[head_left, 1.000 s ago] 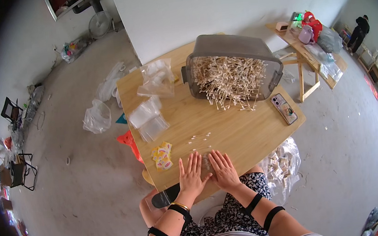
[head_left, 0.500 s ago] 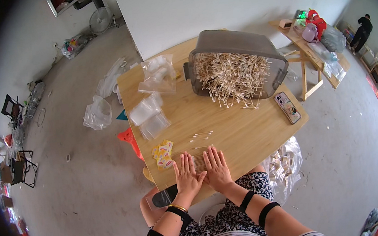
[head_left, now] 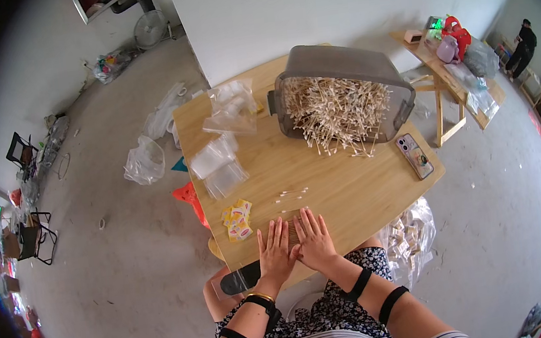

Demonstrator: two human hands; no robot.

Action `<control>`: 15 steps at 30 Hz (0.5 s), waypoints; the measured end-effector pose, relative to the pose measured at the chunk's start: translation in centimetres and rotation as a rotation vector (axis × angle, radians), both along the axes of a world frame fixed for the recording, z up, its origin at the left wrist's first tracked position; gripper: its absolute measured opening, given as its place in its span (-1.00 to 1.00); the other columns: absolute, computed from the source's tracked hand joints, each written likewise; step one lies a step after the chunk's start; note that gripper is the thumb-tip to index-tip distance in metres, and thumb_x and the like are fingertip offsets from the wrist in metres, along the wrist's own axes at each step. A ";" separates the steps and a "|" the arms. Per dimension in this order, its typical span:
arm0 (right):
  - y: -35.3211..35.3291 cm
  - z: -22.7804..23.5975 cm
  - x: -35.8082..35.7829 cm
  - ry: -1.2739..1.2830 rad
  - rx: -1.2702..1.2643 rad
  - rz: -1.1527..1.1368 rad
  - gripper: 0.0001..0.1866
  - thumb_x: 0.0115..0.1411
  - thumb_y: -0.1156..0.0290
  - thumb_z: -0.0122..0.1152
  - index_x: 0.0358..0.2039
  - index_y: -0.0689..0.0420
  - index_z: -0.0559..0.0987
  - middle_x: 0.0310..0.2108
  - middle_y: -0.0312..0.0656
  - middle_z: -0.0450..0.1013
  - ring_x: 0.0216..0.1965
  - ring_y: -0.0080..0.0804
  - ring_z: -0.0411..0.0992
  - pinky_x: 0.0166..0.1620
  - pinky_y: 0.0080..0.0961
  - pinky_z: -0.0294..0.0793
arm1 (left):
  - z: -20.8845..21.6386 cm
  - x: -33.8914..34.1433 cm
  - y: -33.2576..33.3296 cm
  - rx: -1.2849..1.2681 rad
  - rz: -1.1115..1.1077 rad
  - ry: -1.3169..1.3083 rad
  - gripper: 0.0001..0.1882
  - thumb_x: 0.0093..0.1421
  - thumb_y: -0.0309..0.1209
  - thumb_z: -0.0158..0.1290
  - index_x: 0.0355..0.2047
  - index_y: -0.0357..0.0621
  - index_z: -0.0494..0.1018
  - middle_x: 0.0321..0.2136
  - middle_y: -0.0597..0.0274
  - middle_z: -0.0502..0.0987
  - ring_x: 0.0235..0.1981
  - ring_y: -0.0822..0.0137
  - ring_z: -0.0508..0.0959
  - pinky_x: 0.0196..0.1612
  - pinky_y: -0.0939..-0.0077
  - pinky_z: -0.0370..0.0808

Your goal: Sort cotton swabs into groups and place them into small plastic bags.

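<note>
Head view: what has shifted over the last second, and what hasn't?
Hardly anything. Both hands, left hand and right hand, stay pressed flat, side by side, on a small packet at the near edge of the wooden table; nothing was picked up or let go. The tipped grey bin of sticks, phone and yellow packets stayed put.

Both hands lie flat on the worktop at its near edge, left hand and right hand touching side by side, a small bundle of sticks between them. Just left of the left hand lies a pile of small packets. Just beyond the hands lie a few loose swabs. Farther beyond, a tipped bin spills swabs onto the worktop. Beyond and left lie clear bags. A phone lies to the right, well apart.
</note>
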State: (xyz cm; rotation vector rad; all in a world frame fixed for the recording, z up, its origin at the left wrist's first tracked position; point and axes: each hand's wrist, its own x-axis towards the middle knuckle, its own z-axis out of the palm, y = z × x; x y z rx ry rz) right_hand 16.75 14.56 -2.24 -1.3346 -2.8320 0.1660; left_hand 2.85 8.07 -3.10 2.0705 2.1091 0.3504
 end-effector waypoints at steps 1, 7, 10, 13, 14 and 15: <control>0.3 0.4 0.1 -0.041 -0.024 0.015 -0.05 0.17 -0.08 0.08 0.41 0.23 0.04 0.47 0.06 -0.19 0.49 -0.08 -0.27 0.46 -0.05 -0.30 | -0.1 0.0 0.0 -0.001 0.002 0.009 -0.23 0.38 0.11 -0.30 0.41 -0.16 0.00 0.43 0.11 -0.03 0.47 0.15 -0.10 0.44 -0.11 -0.28; 1.3 1.1 0.5 -0.016 -0.069 0.027 0.04 0.06 -0.10 0.21 0.41 0.20 0.04 0.46 -0.03 -0.15 0.46 -0.16 -0.15 0.45 -0.08 -0.22 | -0.8 -0.2 -0.2 -0.020 -0.001 0.055 -0.22 0.37 0.11 -0.30 0.41 -0.16 -0.02 0.45 0.17 -0.07 0.47 0.20 -0.13 0.44 -0.09 -0.31; 1.4 1.4 0.6 0.066 -0.093 0.022 0.04 0.03 -0.07 0.26 0.40 0.19 0.05 0.45 -0.07 -0.12 0.45 -0.17 -0.11 0.45 -0.10 -0.16 | -0.7 -0.1 -0.3 -0.025 -0.012 0.074 -0.21 0.37 0.12 -0.31 0.42 -0.15 -0.04 0.45 0.18 -0.09 0.48 0.23 -0.15 0.44 -0.09 -0.33; 1.4 1.2 1.2 0.088 -0.090 0.072 0.02 0.03 -0.04 0.29 0.40 0.16 0.08 0.45 -0.10 -0.10 0.45 -0.15 -0.11 0.45 -0.13 -0.13 | -0.1 0.2 -0.2 -0.053 -0.020 0.102 -0.21 0.37 0.13 -0.32 0.42 -0.14 -0.05 0.46 0.19 -0.10 0.48 0.24 -0.16 0.45 -0.09 -0.34; 1.4 1.0 1.5 0.079 -0.060 0.130 0.01 0.03 -0.03 0.30 0.39 0.15 0.09 0.44 -0.11 -0.09 0.45 -0.14 -0.10 0.44 -0.13 -0.11 | 0.1 0.3 -0.1 -0.068 -0.026 0.096 -0.21 0.38 0.13 -0.33 0.42 -0.14 -0.05 0.46 0.20 -0.11 0.48 0.24 -0.17 0.45 -0.08 -0.35; 1.4 1.1 1.5 0.079 -0.060 0.133 0.01 0.03 -0.03 0.30 0.39 0.15 0.09 0.44 -0.11 -0.09 0.45 -0.14 -0.10 0.44 -0.13 -0.11 | 0.1 0.2 -0.2 -0.068 -0.023 0.096 -0.21 0.38 0.13 -0.33 0.42 -0.14 -0.05 0.46 0.20 -0.11 0.48 0.24 -0.17 0.45 -0.08 -0.35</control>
